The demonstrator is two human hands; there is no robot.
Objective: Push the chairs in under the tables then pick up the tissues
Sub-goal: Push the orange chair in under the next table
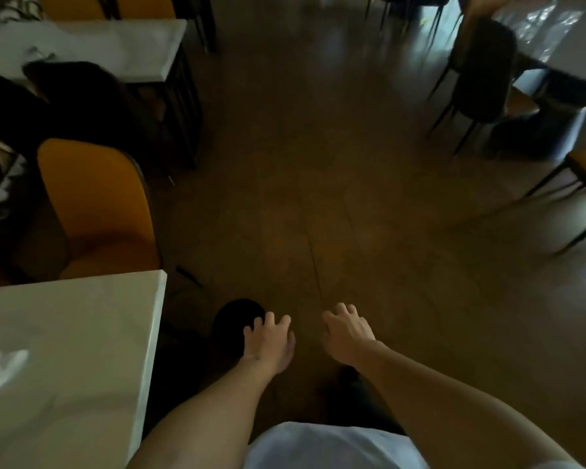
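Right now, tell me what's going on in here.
A person is walking down the aisle of a dim dining room, between tables. Both hands are out in front, empty: the left hand and the right hand have loosely spread fingers and touch nothing. An orange chair stands at the white table on the left, and a dark chair stands at the far right. A crumpled tissue lies on the white table, not yet picked up.

Dark brown floor (318,157) fills the middle; plant leaves (0,11) top left; perhaps a dark shoe (234,319) below
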